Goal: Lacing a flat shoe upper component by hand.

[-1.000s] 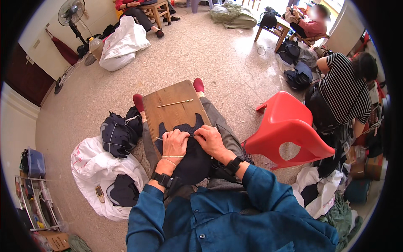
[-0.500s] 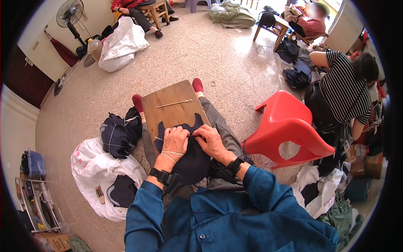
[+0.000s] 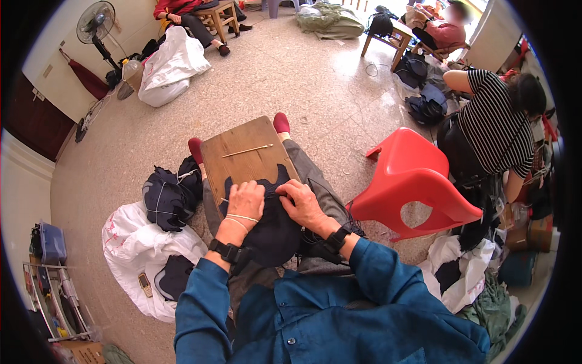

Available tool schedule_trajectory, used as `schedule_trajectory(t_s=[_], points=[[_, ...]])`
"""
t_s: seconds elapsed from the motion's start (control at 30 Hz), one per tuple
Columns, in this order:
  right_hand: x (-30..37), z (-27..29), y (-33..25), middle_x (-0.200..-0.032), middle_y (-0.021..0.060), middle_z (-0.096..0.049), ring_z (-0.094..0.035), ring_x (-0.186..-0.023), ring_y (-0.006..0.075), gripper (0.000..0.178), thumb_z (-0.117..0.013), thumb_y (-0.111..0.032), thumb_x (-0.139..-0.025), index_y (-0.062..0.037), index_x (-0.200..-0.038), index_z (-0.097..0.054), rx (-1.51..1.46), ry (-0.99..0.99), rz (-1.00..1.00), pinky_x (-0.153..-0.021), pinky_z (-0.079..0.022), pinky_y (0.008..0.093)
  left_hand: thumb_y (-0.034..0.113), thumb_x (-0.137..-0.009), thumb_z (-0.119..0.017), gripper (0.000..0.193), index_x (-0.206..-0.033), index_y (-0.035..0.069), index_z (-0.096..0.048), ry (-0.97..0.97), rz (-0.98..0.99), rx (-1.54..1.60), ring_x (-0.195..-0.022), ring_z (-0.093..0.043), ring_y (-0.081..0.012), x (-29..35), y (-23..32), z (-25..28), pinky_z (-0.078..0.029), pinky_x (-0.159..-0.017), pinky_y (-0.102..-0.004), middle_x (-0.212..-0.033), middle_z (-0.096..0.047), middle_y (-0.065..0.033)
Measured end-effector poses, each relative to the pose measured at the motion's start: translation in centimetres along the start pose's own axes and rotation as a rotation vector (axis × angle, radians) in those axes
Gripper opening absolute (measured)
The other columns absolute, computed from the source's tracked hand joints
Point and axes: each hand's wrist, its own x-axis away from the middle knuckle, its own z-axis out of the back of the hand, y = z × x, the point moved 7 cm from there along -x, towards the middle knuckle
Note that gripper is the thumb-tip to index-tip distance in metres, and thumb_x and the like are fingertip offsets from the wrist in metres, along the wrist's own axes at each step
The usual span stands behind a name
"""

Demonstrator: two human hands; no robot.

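Note:
A wooden board [image 3: 242, 155] rests across my lap, with a thin wooden stick [image 3: 247, 151] lying on its far part. A dark navy piece of cloth [image 3: 273, 227] lies on the board's near end and over my thighs. My left hand [image 3: 245, 203] presses down on the cloth, fingers closed on its edge. My right hand [image 3: 300, 203] grips the cloth right beside it; the two hands nearly touch. A thin pale rod pokes out to the left from under my left hand. Both wrists wear black bands.
A bundle of dark cloth pieces [image 3: 170, 194] and a white sack [image 3: 142, 255] lie on the floor at my left. An overturned red plastic chair [image 3: 412, 188] is at my right. A person in a striped shirt [image 3: 494, 124] bends over nearby. Other people sit further back.
My hands have shifted only slightly on the dark cloth. Nothing else has visibly moved.

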Motion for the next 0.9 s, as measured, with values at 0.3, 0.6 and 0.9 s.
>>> schedule_trajectory(t_s=[0.3, 0.6, 0.9], points=[[0.1, 0.3, -0.6, -0.1, 0.0104, -0.065, -0.063, -0.097, 0.0332, 0.018, -0.065, -0.003, -0.087, -0.0064, -0.104, -0.067, 0.045, -0.007, 0.039, -0.087, -0.048, 0.042, 0.015, -0.085, -0.069, 0.011, -0.092, 0.009, -0.063, 0.137, 0.116, -0.148, -0.095, -0.062, -0.0285, 3.1, -2.1, 1.0, -0.04, -0.106, -0.0546, -0.09, -0.059, -0.0096], [0.2, 0.1, -0.4, -0.101, 0.0104, -0.064, -0.062, -0.1, 0.0324, 0.02, -0.065, -0.003, -0.086, -0.0071, -0.105, -0.067, 0.051, -0.026, 0.029, -0.088, -0.047, 0.0406, 0.015, -0.086, -0.069, 0.011, -0.092, 0.009, -0.062, 0.231, 0.084, -0.024, -0.095, -0.06, -0.0275, 4.5, -2.6, 1.3, -0.038, -0.106, -0.052, -0.089, -0.057, -0.008], [0.8, -0.1, -1.2, -0.106, 0.0098, -0.062, -0.061, -0.108, 0.0302, 0.022, -0.068, -0.004, -0.083, -0.0076, -0.104, -0.068, 0.138, -0.036, 0.116, -0.092, -0.045, 0.0413, 0.011, -0.084, -0.071, 0.008, -0.092, 0.011, -0.069, 0.29, 0.189, 0.213, -0.093, -0.062, -0.0265, 5.1, -2.2, 1.1, -0.039, -0.099, -0.0449, -0.087, -0.061, -0.0058]])
